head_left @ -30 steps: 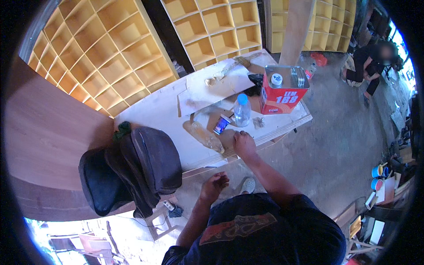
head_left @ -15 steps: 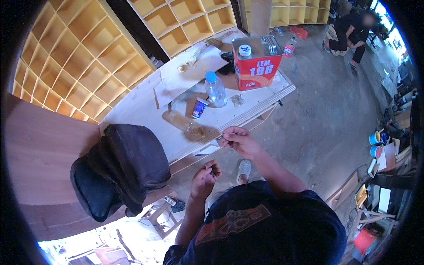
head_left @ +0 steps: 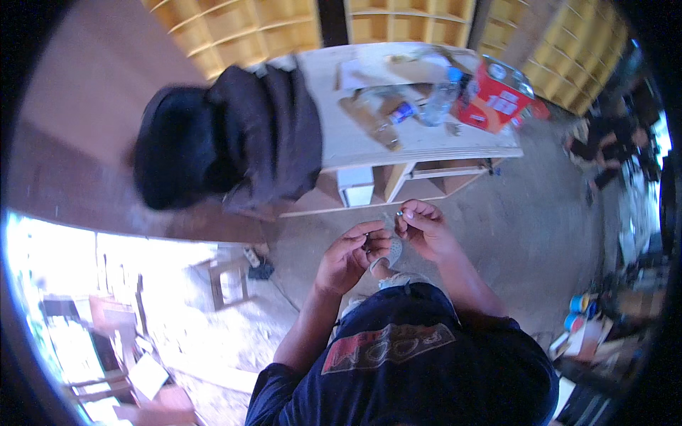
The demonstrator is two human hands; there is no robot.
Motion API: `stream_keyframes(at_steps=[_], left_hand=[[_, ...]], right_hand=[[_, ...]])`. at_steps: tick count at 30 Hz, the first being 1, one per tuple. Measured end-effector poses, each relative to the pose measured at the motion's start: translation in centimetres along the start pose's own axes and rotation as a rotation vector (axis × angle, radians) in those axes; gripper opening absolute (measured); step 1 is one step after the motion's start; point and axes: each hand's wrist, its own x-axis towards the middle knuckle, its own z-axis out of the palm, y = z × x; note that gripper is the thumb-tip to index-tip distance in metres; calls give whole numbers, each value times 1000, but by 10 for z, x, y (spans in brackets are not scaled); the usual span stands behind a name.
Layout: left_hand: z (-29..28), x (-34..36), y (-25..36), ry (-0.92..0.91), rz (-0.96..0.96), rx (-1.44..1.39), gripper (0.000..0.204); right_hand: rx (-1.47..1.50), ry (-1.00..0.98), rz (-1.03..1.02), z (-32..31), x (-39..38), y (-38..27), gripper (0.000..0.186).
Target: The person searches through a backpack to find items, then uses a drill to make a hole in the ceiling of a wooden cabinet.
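My left hand (head_left: 348, 257) is raised in front of my body, its fingers curled toward the thumb. Something small and dark shows among those fingers, too small to name. Close beside it, my right hand (head_left: 426, 231) pinches a tiny shiny bit between thumb and fingertips; its kind cannot be made out. Both hands are in the air, apart from each other, in front of a pale wooden workbench (head_left: 455, 147). On the bench stand a red metal can (head_left: 494, 103) and a clear plastic bottle (head_left: 439, 104) with a blue cap. A small blue-and-white tub (head_left: 403, 111) sits nearby.
Dark folded cloth and a black cushion-like piece (head_left: 181, 149) lie at the bench's left end. Yellow compartment shelves (head_left: 263, 32) stand behind. A person (head_left: 611, 145) sits low at the far right. Paint tins (head_left: 577, 305) and boards are at right; a small stool (head_left: 227, 284) stands left.
The view has turned, so the bench and its things sit higher and further right. My hands have come closer together, and the left one has opened slightly.
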Motion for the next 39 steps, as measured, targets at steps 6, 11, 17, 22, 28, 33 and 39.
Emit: stream_keyframes(at_steps=[6,11,17,22,28,33,39], left_hand=[[14,-118,9,100,221,-57,52],[-5,-215,1,236,401,-36,39],[-20,-301,-9,416,534,-36,30],[-51,-340,-15,530,560,35,21],[-105,-370,16,618,578,-58,24],[-194,-404,54,657,612,-233,25],[-287,-472,120,977,564,-56,25]], right_hand=[[-283,-145,103,62,-20,59,15],[-440,-331,246,116,-31,119,14],[-660,-569,315,185,-47,187,13],[-674,-777,344,212,-51,235,15],[-849,-718,366,252,-17,274,18],[-898,-715,349,263,56,331,20],[-906,-623,382,324,138,420,16]])
